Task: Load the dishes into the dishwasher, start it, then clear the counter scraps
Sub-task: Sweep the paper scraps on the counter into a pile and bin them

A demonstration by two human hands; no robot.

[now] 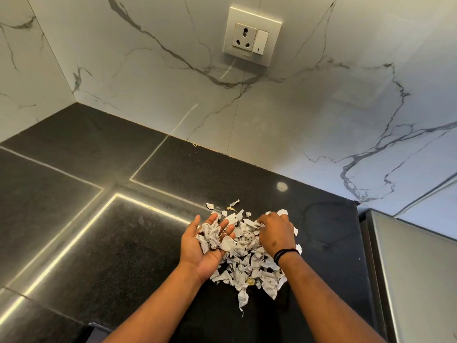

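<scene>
1. While both forearms reach in from the near edge of the black granite counter (81,243), the work in hand looks like the last part of the task: clearing the counter scraps. No dishwasher or dishes show in this view, so whether the earlier steps are done cannot be told from here.
2. Nearest lies the pile of torn paper scraps (249,266), crumpled white-grey pieces heaped on the counter between the two wrists, with a small yellowish crumb among them at the near side.
3. The left hand (205,246) lies palm up at the pile's left edge, fingers spread and relaxed, serving as a tray; a crumpled wad of scraps (210,235) rests on its palm and fingers.
4. The right hand (275,233), a black band (284,254) at its wrist, sits palm down on the far right of the pile, fingers curled and pinching paper bits at their tips.
5. Just beyond the hands a few loose bits (233,203) lie apart from the heap.
6. The next move, as I judge it, calls for bringing the pinched pieces over to the cupped left palm without spilling what already rests there, then sweeping in the loose bits.
7. Farther off, a steel appliance top (415,263) borders the counter on the right, and a wall socket with switch (252,35) sits high on the marble-veined backsplash (148,90).
</scene>
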